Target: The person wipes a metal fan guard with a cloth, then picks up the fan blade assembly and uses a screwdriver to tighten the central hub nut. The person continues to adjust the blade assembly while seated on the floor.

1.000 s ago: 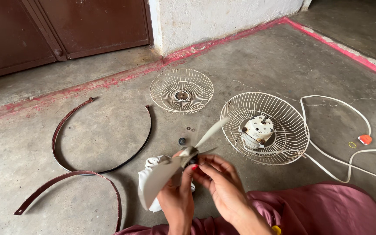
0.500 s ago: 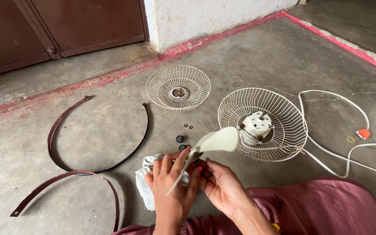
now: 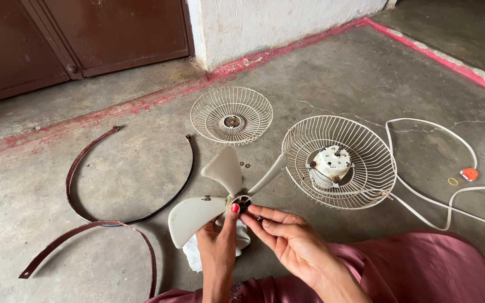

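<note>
While both hands [image 3: 220, 247] [image 3: 290, 241] pinch its hub, fan blade [image 3: 220, 188] fans outward — above grip.

The fan blade [image 3: 209, 205] looked smooth, cream plastic with a dull sheen. At one o'clock the rear guard [image 3: 360, 179] was thin painted wire, and the floor [image 3: 141, 168] was rough, matt concrete.

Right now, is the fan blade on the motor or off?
Off. Both hands, left hand and right hand, hold the fan blade; the motor sits apart in its wire guard.
</note>
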